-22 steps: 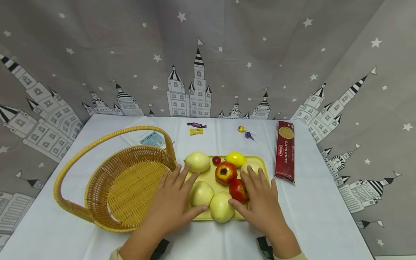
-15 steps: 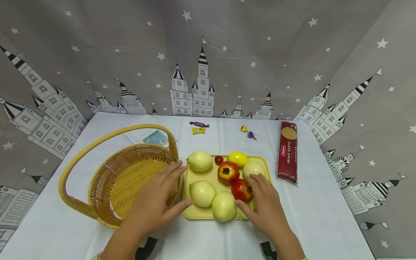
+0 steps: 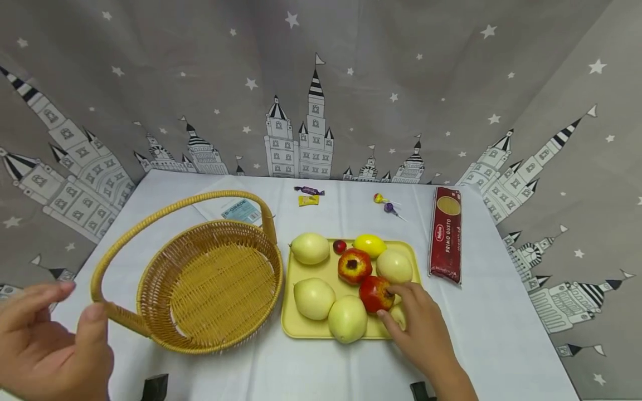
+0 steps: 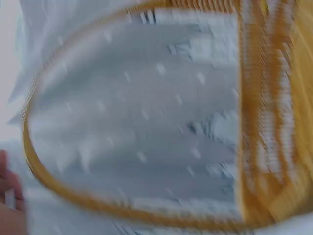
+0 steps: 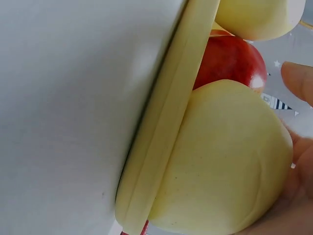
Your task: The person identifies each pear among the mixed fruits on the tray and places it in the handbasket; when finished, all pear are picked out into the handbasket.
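Hanging at the far left, about eight o'clock from the wicker basket [image 3: 220, 289], the left hand [image 3: 55, 342] is empty, its fingers loosely bent and its thumb apart; the hand looks raised, so it probably bears on nothing. The basket's handle [image 3: 220, 194] arches between roughly eight and half past one, seemingly stiff enough to stand by itself. A blue-labelled packet [image 3: 242, 211] lies flat at the basket's one o'clock.

Next comes the yellow tray [image 3: 301, 328], whose raised rim likely stops round fruit rolling away. Pale fruits sit at ten [image 3: 310, 248], nine [image 3: 314, 299], six [image 3: 348, 319] and two [image 3: 394, 266]. A pomegranate [image 3: 354, 266] lies near twelve, with a lemon [image 3: 370, 245] at one; wrapped candies [image 3: 308, 200] lie beyond the tray at eleven, lollipops [image 3: 389, 208] at one.

The red fruit [image 3: 376, 294] at three is nearest the right hand [image 3: 421, 331], which arches over another pale fruit [image 5: 225, 161] at four, perhaps because that one blocks a lower approach. Thumb and forefinger are parted at the red fruit's right side, with no firm hold visible; I cannot tell whether both touch. A red packet [image 3: 445, 236] lies farthest right, at two, lying flat and so probably steady.
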`<control>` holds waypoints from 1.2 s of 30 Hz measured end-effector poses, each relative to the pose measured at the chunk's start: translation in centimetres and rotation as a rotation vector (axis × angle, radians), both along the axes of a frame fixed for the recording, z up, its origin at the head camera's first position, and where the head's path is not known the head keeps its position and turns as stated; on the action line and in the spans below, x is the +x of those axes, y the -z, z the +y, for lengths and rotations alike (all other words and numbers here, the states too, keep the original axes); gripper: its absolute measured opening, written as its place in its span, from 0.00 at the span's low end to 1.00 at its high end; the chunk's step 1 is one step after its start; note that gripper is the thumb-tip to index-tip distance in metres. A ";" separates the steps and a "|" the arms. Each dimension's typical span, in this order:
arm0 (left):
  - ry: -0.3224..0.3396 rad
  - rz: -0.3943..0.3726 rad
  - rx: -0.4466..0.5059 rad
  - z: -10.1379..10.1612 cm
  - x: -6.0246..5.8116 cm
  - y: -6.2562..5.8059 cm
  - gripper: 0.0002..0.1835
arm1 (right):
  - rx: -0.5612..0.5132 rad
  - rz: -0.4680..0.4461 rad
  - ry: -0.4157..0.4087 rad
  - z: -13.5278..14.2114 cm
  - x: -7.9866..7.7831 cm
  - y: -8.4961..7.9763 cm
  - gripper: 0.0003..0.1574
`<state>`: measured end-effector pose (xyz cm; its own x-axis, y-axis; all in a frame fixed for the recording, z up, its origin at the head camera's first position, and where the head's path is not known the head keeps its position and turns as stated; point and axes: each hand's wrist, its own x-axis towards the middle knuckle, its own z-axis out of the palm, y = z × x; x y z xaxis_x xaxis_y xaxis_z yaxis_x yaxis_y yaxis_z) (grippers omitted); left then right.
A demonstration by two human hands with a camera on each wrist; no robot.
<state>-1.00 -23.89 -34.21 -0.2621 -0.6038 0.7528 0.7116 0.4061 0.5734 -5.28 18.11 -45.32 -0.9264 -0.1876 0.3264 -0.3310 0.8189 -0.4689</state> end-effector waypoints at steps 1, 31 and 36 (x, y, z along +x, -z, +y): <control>-0.054 -0.145 -0.028 -1.2 0.2 0.7 0.18 | -0.003 -0.004 0.009 0.1 0.0 0.0 0.29; 0.519 -0.075 0.135 -4.8 1.0 10.3 0.26 | -0.023 -0.105 0.062 1.9 0.0 0.1 0.22; 0.495 -0.096 0.135 -4.8 0.9 10.5 0.25 | -0.171 -0.064 0.008 0.9 -1.2 -2.7 0.20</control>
